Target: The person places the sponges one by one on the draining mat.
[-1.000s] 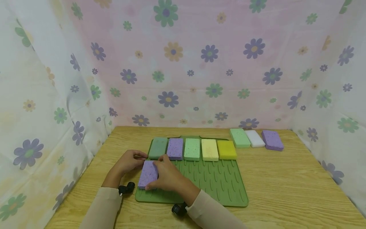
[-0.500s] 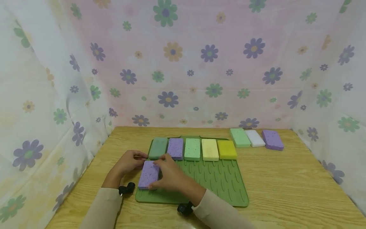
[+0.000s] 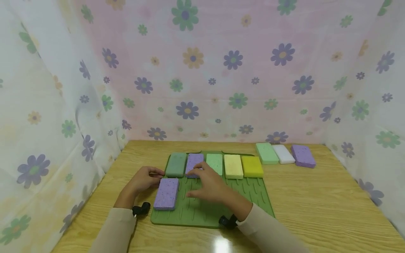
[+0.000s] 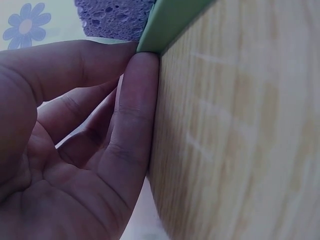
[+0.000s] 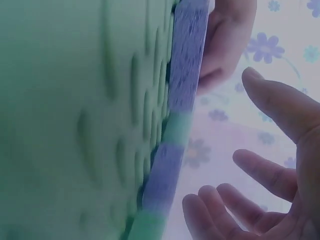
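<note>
A purple sponge (image 3: 166,194) lies on the left front part of a green ridged silicone mat (image 3: 199,214). My left hand (image 3: 142,181) rests on the table at the mat's left side. In the left wrist view its thumb and forefinger pinch the mat's edge (image 4: 159,25), close to a purple sponge (image 4: 117,19). My right hand (image 3: 212,184) hovers over the mat, right of the front purple sponge, with thumb and fingers spread and nothing between them. It partly covers a second purple sponge (image 3: 194,161) and a light green sponge (image 3: 214,163) in the back row.
The mat's back row also bears a grey-green sponge (image 3: 176,164), a pale yellow sponge (image 3: 233,166) and a bright yellow sponge (image 3: 252,166). On the wooden table (image 3: 329,203) at back right lie a light green sponge (image 3: 267,153), a white sponge (image 3: 283,154) and a purple sponge (image 3: 303,155).
My right hand has let go of the front purple sponge and moved right, away from it. The sponge stays on the mat. My left hand has kept its place.
</note>
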`<move>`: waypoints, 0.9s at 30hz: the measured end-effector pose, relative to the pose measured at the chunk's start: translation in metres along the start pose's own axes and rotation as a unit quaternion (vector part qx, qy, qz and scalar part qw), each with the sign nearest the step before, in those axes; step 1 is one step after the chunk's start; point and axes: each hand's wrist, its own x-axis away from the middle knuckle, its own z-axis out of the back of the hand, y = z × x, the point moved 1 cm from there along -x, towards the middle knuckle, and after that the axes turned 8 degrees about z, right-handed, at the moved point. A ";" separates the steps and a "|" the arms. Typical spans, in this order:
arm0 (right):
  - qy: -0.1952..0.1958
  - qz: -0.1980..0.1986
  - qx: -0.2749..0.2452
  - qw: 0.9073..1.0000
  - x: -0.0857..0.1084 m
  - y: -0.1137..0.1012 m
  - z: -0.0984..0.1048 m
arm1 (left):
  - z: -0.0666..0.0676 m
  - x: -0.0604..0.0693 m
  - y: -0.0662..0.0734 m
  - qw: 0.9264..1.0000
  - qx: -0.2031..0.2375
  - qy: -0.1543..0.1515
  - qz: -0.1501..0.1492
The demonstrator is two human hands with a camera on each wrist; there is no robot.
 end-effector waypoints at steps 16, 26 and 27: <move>0.057 -0.015 0.030 0.998 0.029 0.048 0.050 | 0.001 0.002 -0.002 1.000 0.001 0.010 -0.002; 0.109 -0.019 0.020 0.994 0.056 0.078 0.081 | -0.001 -0.003 -0.003 1.000 -0.001 0.010 -0.008; 0.112 -0.021 0.019 0.993 0.058 0.083 0.083 | -0.001 -0.003 -0.003 1.000 0.000 0.011 -0.008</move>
